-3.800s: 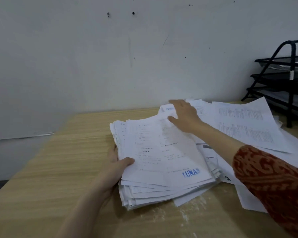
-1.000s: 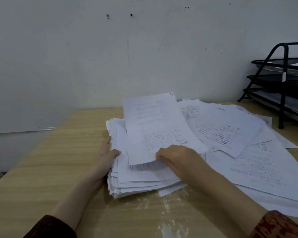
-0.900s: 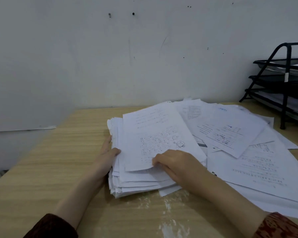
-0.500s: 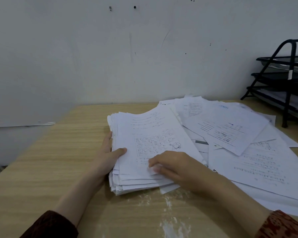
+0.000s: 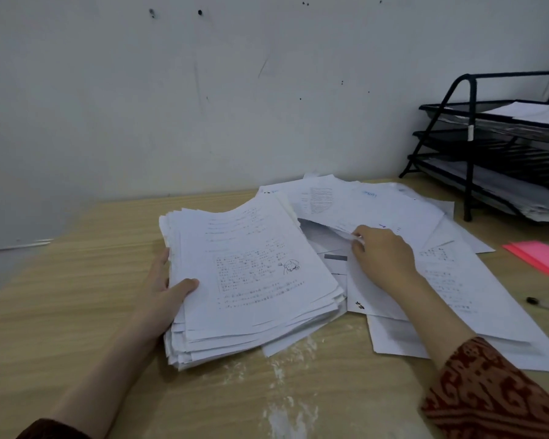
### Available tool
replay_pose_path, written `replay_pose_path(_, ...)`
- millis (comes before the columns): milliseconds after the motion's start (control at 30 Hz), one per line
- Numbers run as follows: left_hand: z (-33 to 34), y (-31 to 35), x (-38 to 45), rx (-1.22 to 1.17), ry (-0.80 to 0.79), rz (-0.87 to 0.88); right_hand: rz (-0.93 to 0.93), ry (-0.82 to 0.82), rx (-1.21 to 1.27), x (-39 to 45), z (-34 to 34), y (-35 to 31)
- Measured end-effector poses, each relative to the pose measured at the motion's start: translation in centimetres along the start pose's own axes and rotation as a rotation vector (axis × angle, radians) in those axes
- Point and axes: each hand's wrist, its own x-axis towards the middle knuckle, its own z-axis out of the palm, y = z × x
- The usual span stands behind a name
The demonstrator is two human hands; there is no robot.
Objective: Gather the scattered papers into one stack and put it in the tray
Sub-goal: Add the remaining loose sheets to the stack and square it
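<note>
A thick stack of white printed papers (image 5: 254, 280) lies on the wooden table (image 5: 61, 312), slightly fanned. My left hand (image 5: 165, 293) grips its left edge, thumb on the top sheet and fingers along the side. To the right, scattered loose sheets (image 5: 457, 280) overlap in a wide spread. My right hand (image 5: 382, 256) reaches over them and pinches the near edge of one loose sheet (image 5: 362, 207), which is lifted a little. The black three-tier wire tray (image 5: 469, 128) stands at the far right and holds some papers.
A pink sticky-note pad (image 5: 539, 256) lies right of the spread, with a pen (image 5: 545, 305) nearer the table's right edge. White dusty smears (image 5: 282, 407) mark the wood in front of the stack. A grey wall rises behind the table.
My right hand has left the top sheet on the stack and moved right and away, taking hold of a loose sheet's edge. My left hand still holds the stack's left side.
</note>
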Motion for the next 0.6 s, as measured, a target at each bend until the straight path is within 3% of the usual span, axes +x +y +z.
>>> replay_pose_path(200, 0.0, 0.2, -0.1, -0.006, -0.020, -0.019, 0.033, 0.017, -0.099, 0.1, -0.4, 0.0)
replay_pose_path(300, 0.0, 0.3, -0.2, -0.011, -0.038, -0.021, 0.020, -0.028, 0.064, 0.8, -2.6, -0.8)
replay_pose_path(433, -0.2, 0.3, -0.1, -0.010, -0.052, -0.033, -0.143, -0.318, 0.397, 2.4, -7.3, -5.3)
replay_pose_path(533, -0.1, 0.4, -0.3, -0.035, -0.061, -0.041, -0.045, -0.750, 0.780, 4.0, -10.2, -9.7)
replay_pose_path(600, -0.1, 0.2, -0.3, -0.057, -0.057, -0.060, -0.112, -0.962, 0.763, 5.6, -10.5, -12.5)
